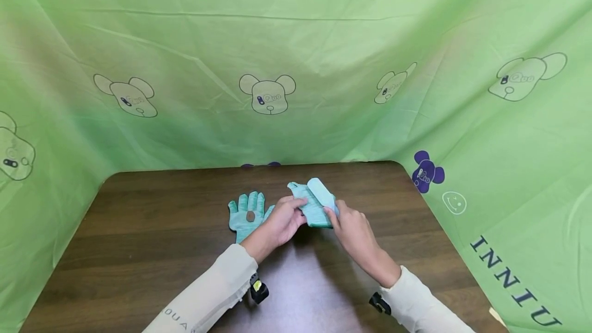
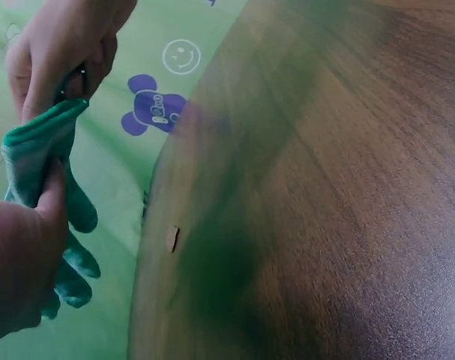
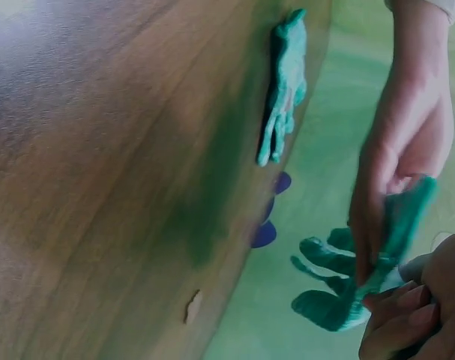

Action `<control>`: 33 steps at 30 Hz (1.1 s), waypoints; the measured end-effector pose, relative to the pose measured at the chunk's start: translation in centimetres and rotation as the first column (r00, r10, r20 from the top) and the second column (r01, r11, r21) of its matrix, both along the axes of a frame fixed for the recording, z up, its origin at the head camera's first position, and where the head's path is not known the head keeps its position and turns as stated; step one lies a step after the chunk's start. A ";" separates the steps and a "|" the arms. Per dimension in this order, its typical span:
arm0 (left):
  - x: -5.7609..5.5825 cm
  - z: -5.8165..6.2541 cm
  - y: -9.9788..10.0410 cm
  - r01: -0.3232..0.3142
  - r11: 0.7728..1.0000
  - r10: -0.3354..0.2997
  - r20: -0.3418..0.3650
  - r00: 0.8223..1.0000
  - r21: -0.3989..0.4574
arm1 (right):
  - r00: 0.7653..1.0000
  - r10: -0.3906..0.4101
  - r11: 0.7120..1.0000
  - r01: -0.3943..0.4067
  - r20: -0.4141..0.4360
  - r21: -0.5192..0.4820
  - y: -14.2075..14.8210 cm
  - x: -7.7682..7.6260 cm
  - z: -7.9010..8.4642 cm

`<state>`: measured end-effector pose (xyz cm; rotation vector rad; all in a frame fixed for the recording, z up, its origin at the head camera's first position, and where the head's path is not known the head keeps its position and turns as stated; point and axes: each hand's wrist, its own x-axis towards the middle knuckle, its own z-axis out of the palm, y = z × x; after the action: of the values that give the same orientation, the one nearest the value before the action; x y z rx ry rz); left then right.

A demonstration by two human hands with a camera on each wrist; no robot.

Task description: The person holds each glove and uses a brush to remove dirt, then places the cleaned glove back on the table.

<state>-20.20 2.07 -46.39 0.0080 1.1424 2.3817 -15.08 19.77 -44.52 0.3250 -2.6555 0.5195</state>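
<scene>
A teal knit glove (image 1: pixel 314 214) is held up over the table by my left hand (image 1: pixel 283 222), the thumb on its face and the fingers behind. My right hand (image 1: pixel 357 233) grips a light-blue, round-ended tool (image 1: pixel 320 192) that lies across the glove near its cuff; its exact kind is unclear. In the left wrist view the held glove (image 2: pixel 34 161) hangs with its fingers downward, and something dark shows within the right hand (image 2: pixel 66 49). A matching glove (image 1: pixel 245 220) lies palm up left of my hands, a round brown spot on its palm.
The brown wooden table (image 1: pixel 152 230) is bordered at the back and sides by green cloth (image 1: pixel 199 132) printed with bears. A small tan chip (image 3: pixel 193 307) lies near a table edge in both wrist views. My left sleeve (image 1: pixel 217 276) passes close to the lying glove.
</scene>
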 end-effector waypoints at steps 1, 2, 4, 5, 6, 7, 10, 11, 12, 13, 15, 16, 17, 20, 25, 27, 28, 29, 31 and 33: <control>0.0 -0.1 0.0 -0.006 1.000 0.006 -0.012 1.000 -0.025 | 1.000 -0.005 1.000 0.006 0.017 -0.010 0.0 0.0 0.2; 0.0 -0.2 0.0 -0.014 0.998 0.013 -0.017 1.000 -0.053 | 0.999 -0.013 1.000 0.014 0.035 -0.023 0.1 0.0 0.3; 0.0 -0.4 0.1 -0.034 0.994 0.032 -0.020 0.999 -0.102 | 0.996 -0.032 0.998 0.037 0.080 -0.056 0.2 0.0 0.7; 0.0 -0.5 0.1 -0.046 0.992 0.045 -0.015 0.999 -0.118 | 0.994 -0.043 0.996 0.051 0.099 -0.073 0.2 -0.1 0.9; 0.0 -0.5 0.1 -0.059 0.990 0.058 -0.010 0.998 -0.129 | 0.992 -0.053 0.994 0.063 0.115 -0.091 0.2 -0.1 1.0; -0.1 -0.6 0.2 -0.069 0.988 0.069 -0.006 0.998 -0.136 | 0.990 -0.058 0.992 0.072 0.129 -0.107 0.1 0.0 1.1; 0.0 -0.5 0.2 -0.086 0.988 0.087 0.002 0.996 -0.129 | 0.988 -0.031 0.992 0.049 0.148 -0.118 -0.1 0.2 1.3; -0.1 -0.5 0.2 -0.087 0.989 0.087 -0.005 0.996 -0.121 | 0.989 -0.016 0.994 0.031 0.147 -0.104 -0.2 0.2 1.2; -0.1 -0.4 0.2 -0.088 0.990 0.087 -0.015 0.996 -0.110 | 0.990 0.001 0.996 0.012 0.144 -0.088 -0.4 0.3 1.1; -0.1 -0.3 0.2 -0.084 0.991 0.082 -0.027 0.996 -0.099 | 0.990 0.015 0.997 -0.005 0.138 -0.071 -0.5 0.3 1.0; 0.0 -0.1 0.2 -0.079 0.992 0.073 -0.058 0.996 -0.100 | 0.994 0.030 0.999 -0.027 0.107 -0.037 -0.6 0.3 0.7; 0.0 0.0 0.1 -0.076 0.991 0.069 -0.070 0.995 -0.106 | 0.996 0.026 0.999 -0.025 0.084 -0.021 -0.6 0.2 0.5; 0.1 0.1 0.1 -0.073 0.990 0.063 -0.086 0.994 -0.118 | 0.998 0.021 1.000 -0.020 0.062 -0.011 -0.5 0.2 0.4; 0.2 0.4 0.1 -0.065 0.986 0.047 -0.117 0.992 -0.154 | 1.000 -0.008 1.000 0.008 0.022 -0.013 -0.1 -0.2 0.3; 0.3 0.1 0.0 -0.087 0.981 0.070 -0.102 0.992 -0.171 | 0.996 -0.031 0.999 0.034 0.088 -0.033 1.0 -1.2 0.5; 0.4 -0.1 0.0 -0.100 0.979 0.083 -0.097 0.992 -0.179 | 0.992 -0.050 0.997 0.057 0.116 -0.054 1.4 -1.4 0.6; 0.4 -0.1 0.0 -0.102 0.979 0.086 -0.095 0.992 -0.177 | 0.990 -0.062 0.995 0.071 0.125 -0.068 1.5 -1.5 0.7; 0.4 -0.2 0.0 -0.099 0.980 0.084 -0.096 0.992 -0.170 | 0.989 -0.070 0.993 0.082 0.131 -0.085 1.7 -1.4 0.8; 0.4 -0.1 0.0 -0.085 0.986 0.072 -0.095 0.993 -0.145 | 0.989 -0.057 0.990 0.073 0.135 -0.118 1.6 -1.1 1.1; 0.3 0.0 0.1 -0.060 0.992 0.049 -0.096 0.994 -0.110 | 0.992 -0.007 0.992 0.022 0.126 -0.122 1.2 -0.8 1.4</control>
<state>-19.92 2.13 -46.43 0.0514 1.3355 2.3830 -15.83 20.96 -43.17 0.2429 -2.7281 0.7176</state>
